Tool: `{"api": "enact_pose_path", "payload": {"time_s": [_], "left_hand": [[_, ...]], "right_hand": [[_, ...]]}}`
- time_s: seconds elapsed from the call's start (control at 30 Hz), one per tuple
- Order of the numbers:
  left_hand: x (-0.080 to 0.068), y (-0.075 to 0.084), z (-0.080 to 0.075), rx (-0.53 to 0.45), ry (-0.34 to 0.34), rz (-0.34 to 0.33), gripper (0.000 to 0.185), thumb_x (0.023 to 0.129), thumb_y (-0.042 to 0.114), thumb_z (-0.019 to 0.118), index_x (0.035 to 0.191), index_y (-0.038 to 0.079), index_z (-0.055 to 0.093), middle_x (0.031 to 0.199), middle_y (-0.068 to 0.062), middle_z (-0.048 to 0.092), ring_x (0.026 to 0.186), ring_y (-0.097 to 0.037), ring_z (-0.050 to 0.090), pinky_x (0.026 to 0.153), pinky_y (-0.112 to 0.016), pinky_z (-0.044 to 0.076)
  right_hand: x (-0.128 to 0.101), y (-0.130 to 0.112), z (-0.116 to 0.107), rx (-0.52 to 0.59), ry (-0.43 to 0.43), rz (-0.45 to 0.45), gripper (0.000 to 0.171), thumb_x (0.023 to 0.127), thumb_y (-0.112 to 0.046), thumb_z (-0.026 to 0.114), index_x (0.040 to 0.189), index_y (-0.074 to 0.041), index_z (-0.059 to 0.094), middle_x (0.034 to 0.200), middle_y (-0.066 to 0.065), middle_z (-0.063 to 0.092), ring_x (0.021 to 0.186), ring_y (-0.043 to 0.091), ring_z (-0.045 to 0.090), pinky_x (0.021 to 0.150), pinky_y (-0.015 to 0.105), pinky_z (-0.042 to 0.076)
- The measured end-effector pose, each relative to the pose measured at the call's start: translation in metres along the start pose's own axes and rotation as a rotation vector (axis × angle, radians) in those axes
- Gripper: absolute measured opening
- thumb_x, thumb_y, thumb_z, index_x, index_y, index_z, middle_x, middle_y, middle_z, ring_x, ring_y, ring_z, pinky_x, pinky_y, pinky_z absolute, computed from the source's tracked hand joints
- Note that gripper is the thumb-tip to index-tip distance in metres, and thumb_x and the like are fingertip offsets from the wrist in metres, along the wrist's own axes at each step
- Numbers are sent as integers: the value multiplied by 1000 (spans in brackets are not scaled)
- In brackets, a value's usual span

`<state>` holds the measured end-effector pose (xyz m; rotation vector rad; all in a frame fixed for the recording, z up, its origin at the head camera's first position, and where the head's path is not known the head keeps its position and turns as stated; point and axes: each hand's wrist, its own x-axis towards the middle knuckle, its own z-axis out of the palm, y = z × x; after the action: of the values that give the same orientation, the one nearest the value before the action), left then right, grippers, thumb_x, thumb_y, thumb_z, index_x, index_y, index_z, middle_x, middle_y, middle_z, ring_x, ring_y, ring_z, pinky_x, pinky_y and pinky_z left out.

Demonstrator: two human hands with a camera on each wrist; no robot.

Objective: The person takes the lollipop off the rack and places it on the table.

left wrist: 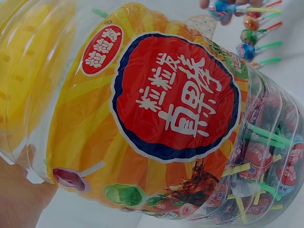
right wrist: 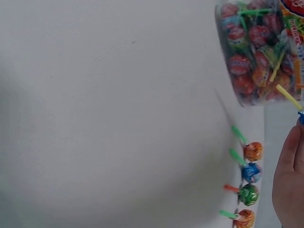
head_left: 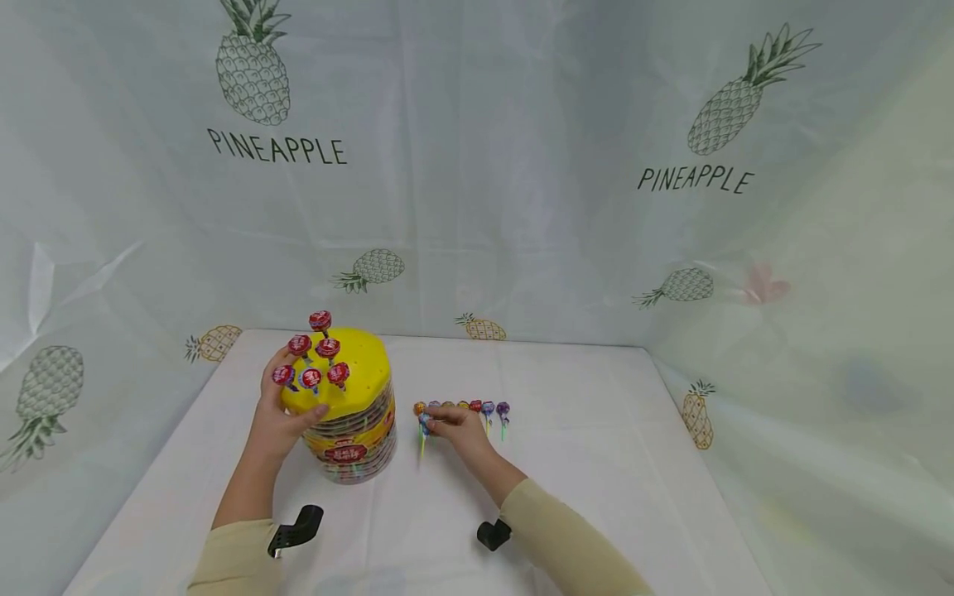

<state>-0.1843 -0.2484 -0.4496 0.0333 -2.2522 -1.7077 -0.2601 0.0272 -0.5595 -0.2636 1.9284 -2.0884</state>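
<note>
My left hand (head_left: 283, 426) grips the upper part of a clear plastic candy jar (head_left: 346, 453) with a yellow lid (head_left: 367, 358), its thumb along the near edge. Several red-wrapped lollipops (head_left: 310, 379) stand upright on the lid. In the left wrist view, the jar's orange label (left wrist: 85, 128) fills the middle, with wrapped lollipops visible through the plastic. Right of the jar, my right hand (head_left: 464, 434) pinches a blue-wrapped lollipop (left wrist: 223, 8) just above the table, its yellow stick (right wrist: 288, 98) pointing downward in the head view.
A row of lollipops in mixed colours (head_left: 503, 409) lies behind the right hand on the white-covered table (head_left: 581, 472). Green and red sticks show in the right wrist view beside the blue lollipop (right wrist: 251, 172) in that row. A pineapple-print curtain (head_left: 477, 165) hangs behind the table.
</note>
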Motion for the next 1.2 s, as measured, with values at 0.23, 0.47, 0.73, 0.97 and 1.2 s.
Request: {"api": "enact_pose_path", "payload": {"time_s": [0.23,0.47,0.73,0.97,1.2], "left_hand": [[0,0,0,-9,-3,7,87,87,16,75,155,32,23,159,3,13,142,-32,19,111,-58,26],[1,0,0,7,-1,2,86,87,17,74,155,33,23,159,4,13,142,-31,22,111,-48,31],[0,-1,-1,-5,-7,6,87,87,14,74,155,32,22,158,4,13,141,-30,22,110,-35,35],[0,-1,0,-3,-5,9,86,87,15,74,154,32,24,158,3,14,140,-30,24,110,-39,35],[1,-2,0,-31,-5,15,89,86,14,75,155,32,22,159,0,13,142,-33,19,112,-58,24]], "right_hand": [[1,11,-1,8,-1,-1,31,92,3,63,122,11,61,117,17,66,93,14,66,82,31,56],[0,23,2,-105,62,52,30,81,2,75,110,-1,72,105,7,71,93,12,64,77,25,54],[-7,29,9,-134,104,94,25,78,1,76,103,-5,74,97,3,69,78,13,65,66,24,52],[-7,39,13,-183,106,114,22,79,-2,78,100,-6,74,95,1,67,75,10,62,65,25,54],[-6,43,15,-236,103,100,19,80,-4,79,99,-7,74,88,-1,68,68,10,58,60,24,52]]}}
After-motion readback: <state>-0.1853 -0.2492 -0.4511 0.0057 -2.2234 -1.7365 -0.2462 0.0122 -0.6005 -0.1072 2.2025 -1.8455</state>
